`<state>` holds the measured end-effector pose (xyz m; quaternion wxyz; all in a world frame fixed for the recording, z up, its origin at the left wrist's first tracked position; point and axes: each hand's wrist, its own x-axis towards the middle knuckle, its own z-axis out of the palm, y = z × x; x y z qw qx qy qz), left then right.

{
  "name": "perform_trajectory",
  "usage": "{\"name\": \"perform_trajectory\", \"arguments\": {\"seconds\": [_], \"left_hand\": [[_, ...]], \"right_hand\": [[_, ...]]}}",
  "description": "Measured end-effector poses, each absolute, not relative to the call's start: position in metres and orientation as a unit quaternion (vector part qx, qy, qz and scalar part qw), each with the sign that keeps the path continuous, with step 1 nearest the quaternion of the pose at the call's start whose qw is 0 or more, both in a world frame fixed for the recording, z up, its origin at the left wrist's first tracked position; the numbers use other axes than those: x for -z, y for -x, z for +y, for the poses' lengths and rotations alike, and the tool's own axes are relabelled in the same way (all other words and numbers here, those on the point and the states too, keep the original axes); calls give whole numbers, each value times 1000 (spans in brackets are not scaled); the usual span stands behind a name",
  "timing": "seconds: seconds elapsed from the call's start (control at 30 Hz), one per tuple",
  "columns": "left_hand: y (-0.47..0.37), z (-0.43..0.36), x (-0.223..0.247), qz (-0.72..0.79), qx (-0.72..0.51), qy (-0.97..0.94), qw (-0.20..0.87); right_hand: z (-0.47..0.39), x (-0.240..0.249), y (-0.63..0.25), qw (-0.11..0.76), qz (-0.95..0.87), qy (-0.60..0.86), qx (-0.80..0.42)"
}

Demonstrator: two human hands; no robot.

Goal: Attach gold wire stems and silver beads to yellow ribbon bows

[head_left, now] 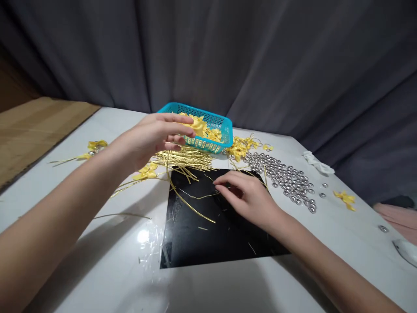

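My left hand (163, 132) is stretched out with its fingers apart, at the near left side of a turquoise basket (228, 137). Its fingertips are close to yellow ribbon flowers (199, 126) in that basket; whether they touch one I cannot tell. A curved gold stem (187, 204) runs from below this hand down over a black mat (195, 243). Above the mat, the thumb and index finger of my right hand (247, 195) are pinched on a thin, bent gold wire (198, 198). Part of the wire is hidden by the fingers.
Behind the mat lies a pile of gold stems (189, 157). Silver beads (283, 174) spread to the right, with more yellow flowers (239, 147) and a crumpled white cloth (317, 163). Loose flowers (146, 171) lie at left. A grey curtain (260, 65) hangs behind the white table (208, 291).
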<state>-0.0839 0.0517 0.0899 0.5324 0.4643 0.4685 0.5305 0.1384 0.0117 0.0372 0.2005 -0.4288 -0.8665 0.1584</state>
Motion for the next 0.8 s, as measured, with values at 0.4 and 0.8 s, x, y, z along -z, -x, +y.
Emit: {"name": "perform_trajectory", "arguments": {"seconds": [0.4, 0.8], "left_hand": [[66, 43, -76, 502, -462, -554, 477], [40, -41, 11, 282, -250, -919, 118]], "right_hand": [[-43, -1, -137, 41, -913, 397, -87], [-68, -3, -163, 56, -878, 447, -164]]}}
